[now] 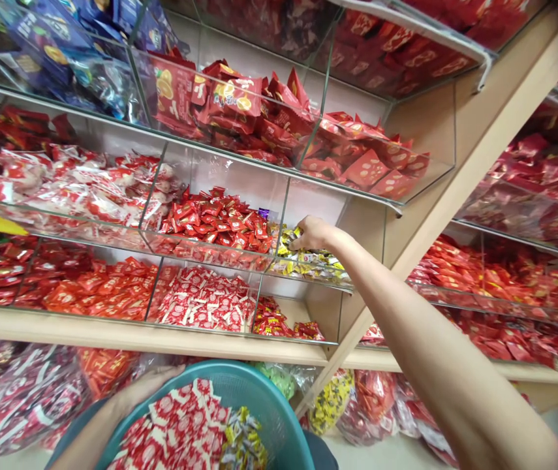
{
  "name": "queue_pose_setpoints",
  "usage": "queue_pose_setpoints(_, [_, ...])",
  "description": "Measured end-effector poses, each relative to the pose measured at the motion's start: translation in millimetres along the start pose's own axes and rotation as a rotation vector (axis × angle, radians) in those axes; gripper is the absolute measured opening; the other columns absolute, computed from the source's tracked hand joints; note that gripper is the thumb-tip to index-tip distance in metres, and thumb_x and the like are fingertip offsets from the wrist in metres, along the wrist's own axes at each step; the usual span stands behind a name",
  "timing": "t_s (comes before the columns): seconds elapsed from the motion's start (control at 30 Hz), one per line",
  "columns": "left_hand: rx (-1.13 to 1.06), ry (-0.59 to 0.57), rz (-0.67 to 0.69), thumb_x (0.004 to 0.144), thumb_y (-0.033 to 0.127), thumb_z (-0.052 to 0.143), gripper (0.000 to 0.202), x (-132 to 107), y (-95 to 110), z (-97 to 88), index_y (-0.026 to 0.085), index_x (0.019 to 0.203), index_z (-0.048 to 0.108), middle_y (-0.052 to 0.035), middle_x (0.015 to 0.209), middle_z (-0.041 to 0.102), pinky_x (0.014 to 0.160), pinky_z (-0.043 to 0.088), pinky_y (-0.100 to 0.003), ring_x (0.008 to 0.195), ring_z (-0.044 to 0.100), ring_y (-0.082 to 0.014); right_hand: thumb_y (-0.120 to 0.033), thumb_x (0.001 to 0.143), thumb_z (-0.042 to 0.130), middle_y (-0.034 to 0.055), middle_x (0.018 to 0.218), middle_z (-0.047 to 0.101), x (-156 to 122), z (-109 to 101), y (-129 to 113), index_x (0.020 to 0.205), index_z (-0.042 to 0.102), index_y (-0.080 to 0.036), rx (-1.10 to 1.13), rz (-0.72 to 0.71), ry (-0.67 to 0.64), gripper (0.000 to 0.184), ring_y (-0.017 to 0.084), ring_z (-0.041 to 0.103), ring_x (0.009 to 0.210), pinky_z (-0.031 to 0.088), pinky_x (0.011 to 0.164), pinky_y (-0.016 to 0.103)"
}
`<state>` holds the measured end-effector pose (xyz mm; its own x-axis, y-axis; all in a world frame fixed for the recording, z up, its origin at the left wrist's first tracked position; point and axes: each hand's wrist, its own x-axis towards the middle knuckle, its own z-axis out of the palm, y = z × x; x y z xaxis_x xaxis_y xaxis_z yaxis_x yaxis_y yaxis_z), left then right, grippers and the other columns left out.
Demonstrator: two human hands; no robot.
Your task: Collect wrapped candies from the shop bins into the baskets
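My right hand [314, 234] reaches into a clear-fronted shelf bin of yellow-wrapped candies [310, 266]. Its fingers curl closed around a few of them, partly hidden by the hand itself. Low in view, my left hand [149, 386] grips the rim of a teal plastic basket [269, 398]. Inside the basket lie red-and-white wrapped candies [181, 424] and, to their right, a smaller heap of yellow-wrapped candies.
Beside the yellow candies is a bin of red-wrapped candies [215, 222]. A clear divider stands between them. Larger red packets [234, 98] fill the shelf above. A slanting wooden upright [435, 196] borders the bins on the right. Filled plastic bags [330, 398] sit beneath the shelves.
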<state>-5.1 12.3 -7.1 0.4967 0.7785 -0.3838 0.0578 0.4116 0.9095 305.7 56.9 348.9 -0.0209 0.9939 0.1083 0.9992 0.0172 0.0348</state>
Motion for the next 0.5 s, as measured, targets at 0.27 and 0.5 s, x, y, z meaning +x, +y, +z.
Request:
queue_pose_setpoints(0.27, [0.072, 0.039, 0.016, 0.067, 0.051, 0.065, 0.037, 5, -8, -7.2, 0.021, 0.088, 0.073, -0.0033, 0.093, 0.074, 0.09, 0.046, -0.028, 0.098, 0.063, -0.0266, -0.037, 0.061, 0.068, -0.0031, 0.056, 0.05, -7, 0, 24, 0.073, 0.06, -0.01, 0.397, -0.038, 0.228, 0.03, 0.009, 0.041, 0.053, 0.033, 0.051, 0.023])
queue_pose_setpoints(0.5, [-0.104, 0.006, -0.061, 0.063, 0.05, 0.068, 0.046, -3, 0, 3.1, 0.015, 0.092, 0.071, -0.0078, 0.092, 0.074, 0.084, 0.05, -0.033, 0.092, 0.066, -0.029, -0.041, 0.071, 0.061, -0.0046, 0.059, 0.048, -100, 8, 13, 0.082, 0.06, -0.012, 0.694, -0.371, 0.169, 0.031, 0.006, 0.035, 0.051, 0.029, 0.049, 0.021])
